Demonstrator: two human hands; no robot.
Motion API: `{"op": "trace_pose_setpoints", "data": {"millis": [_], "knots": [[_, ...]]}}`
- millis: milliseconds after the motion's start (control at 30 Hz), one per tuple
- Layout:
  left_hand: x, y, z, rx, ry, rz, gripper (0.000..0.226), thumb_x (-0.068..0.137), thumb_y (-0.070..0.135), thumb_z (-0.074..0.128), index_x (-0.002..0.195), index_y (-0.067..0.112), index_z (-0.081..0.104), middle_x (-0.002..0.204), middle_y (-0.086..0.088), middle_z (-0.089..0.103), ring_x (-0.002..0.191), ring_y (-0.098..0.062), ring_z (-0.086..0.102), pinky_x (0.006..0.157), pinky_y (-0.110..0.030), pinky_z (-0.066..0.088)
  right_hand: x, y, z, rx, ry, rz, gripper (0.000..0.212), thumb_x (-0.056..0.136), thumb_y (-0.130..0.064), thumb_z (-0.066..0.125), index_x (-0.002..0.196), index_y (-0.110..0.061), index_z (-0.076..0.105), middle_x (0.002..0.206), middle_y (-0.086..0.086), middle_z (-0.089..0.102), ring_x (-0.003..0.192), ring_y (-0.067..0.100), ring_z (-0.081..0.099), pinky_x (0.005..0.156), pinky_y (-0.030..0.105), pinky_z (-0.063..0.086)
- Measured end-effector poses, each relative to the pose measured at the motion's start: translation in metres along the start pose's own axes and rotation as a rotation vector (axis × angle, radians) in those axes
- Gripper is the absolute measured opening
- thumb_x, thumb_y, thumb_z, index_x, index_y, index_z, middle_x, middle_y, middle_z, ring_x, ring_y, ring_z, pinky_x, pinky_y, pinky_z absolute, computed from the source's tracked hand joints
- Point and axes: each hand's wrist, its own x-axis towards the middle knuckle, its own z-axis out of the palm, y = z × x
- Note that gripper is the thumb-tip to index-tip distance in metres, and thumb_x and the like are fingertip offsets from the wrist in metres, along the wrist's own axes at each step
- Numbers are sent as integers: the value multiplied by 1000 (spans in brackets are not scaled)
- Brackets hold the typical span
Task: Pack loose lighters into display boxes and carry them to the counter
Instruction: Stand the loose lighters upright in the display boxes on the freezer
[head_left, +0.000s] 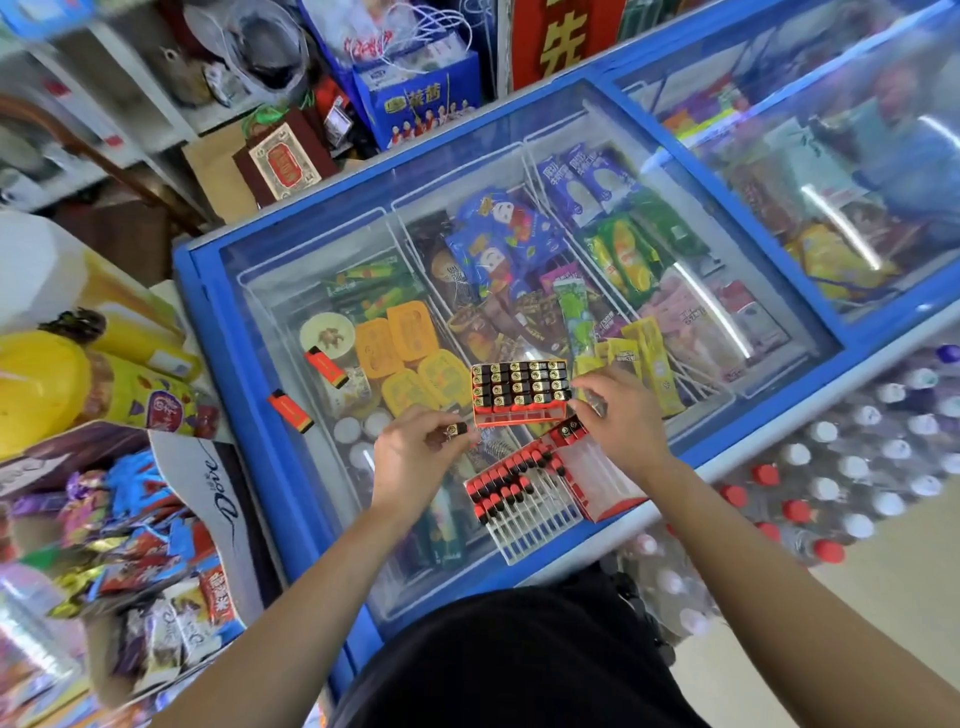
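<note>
Packing step: our left hand (415, 457) pinches a lighter (457, 430) at 8 o'clock of the display box (519, 392) on the freezer lid (234, 353), our right hand (623, 418) curls at its 3 o'clock edge, grip unclear; next, we judge, comes slotting the lighter in.

The person wears a black top (519, 660), seen as a dark, softly creased mass of cloth at the bottom middle of the view. The left forearm (291, 597) and the right forearm (779, 561) are bare along their whole visible length. The left grip (415, 457) and the right grip (623, 415) are bare hands with uncovered fingers.
</note>
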Motion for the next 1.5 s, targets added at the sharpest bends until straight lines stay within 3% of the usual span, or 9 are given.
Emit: {"op": "trace_pose_setpoints", "data": {"millis": [100, 400, 633, 767, 900, 1167, 1233, 1367, 1500], "knots": [[2, 0, 3, 4, 9, 32, 31, 78, 35, 84, 102, 17, 80, 88, 8, 71, 74, -2, 66, 75, -15, 55, -3, 0, 6, -19, -42, -82, 14, 90, -12, 71, 102, -13, 78, 104, 0, 70, 96, 20, 62, 86, 37, 52], [7, 0, 10, 18, 35, 62, 29, 80, 31, 83, 101, 12, 79, 86, 5, 73, 74, 4, 65, 75, -6, 50, -27, -7, 15, -88, -138, -32, 33, 94, -16, 63, 127, -15, 67, 138, -2, 58, 112, 20, 56, 92, 38, 50], [18, 6, 30, 75, 12, 68, 24, 83, 25, 83, 101, 11, 76, 89, 2, 73, 73, -5, 65, 72, -18, 58, -30, -2, 14, -65, -133, 4, 35, 94, -14, 62, 129, -15, 66, 139, -2, 56, 118, 22, 54, 97, 41, 49], [22, 2, 30, 107, 15, 24, 22, 85, 28, 81, 98, 13, 71, 86, 6, 69, 71, -4, 63, 66, -7, 50, -27, -4, 20, -40, -137, 13, 34, 94, -14, 62, 128, -15, 66, 138, -3, 56, 117, 21, 54, 94, 42, 51], [27, -1, 29, 168, -21, 140, 20, 79, 23, 85, 90, 10, 74, 81, 2, 70, 65, -9, 62, 64, -19, 53, -29, -4, 21, -9, -130, 37, 34, 94, -12, 62, 127, -16, 67, 136, -3, 57, 114, 20, 54, 88, 42, 54], [35, -5, 32, 278, -2, 247, 17, 76, 18, 88, 80, 9, 74, 74, -2, 70, 60, -13, 60, 57, -23, 50, -27, -6, 23, 30, -105, 38, 33, 92, -11, 63, 124, -17, 68, 134, -3, 58, 112, 19, 54, 84, 40, 55], [33, -8, 32, 301, 7, 307, 14, 77, 15, 87, 82, 8, 76, 75, -4, 71, 63, -17, 64, 57, -22, 48, -28, -6, 22, 45, -113, 44, 33, 92, -11, 63, 125, -18, 68, 134, -5, 57, 113, 18, 53, 82, 35, 56], [31, -14, 31, 384, -4, 461, 8, 83, 9, 82, 79, 6, 76, 73, -5, 69, 63, -21, 63, 50, -31, 55, -25, -5, 13, 79, -179, 81, 35, 95, -11, 62, 128, -21, 66, 139, -11, 54, 122, 9, 48, 86, 1, 36], [31, -7, 31, 436, 2, 417, 10, 78, 14, 86, 82, 13, 78, 76, 1, 68, 67, -17, 62, 45, -23, 42, -22, -1, 3, 120, -249, 105, 41, 95, -7, 62, 131, -25, 64, 143, -14, 52, 128, 1, 43, 93, -1, 26]]}}
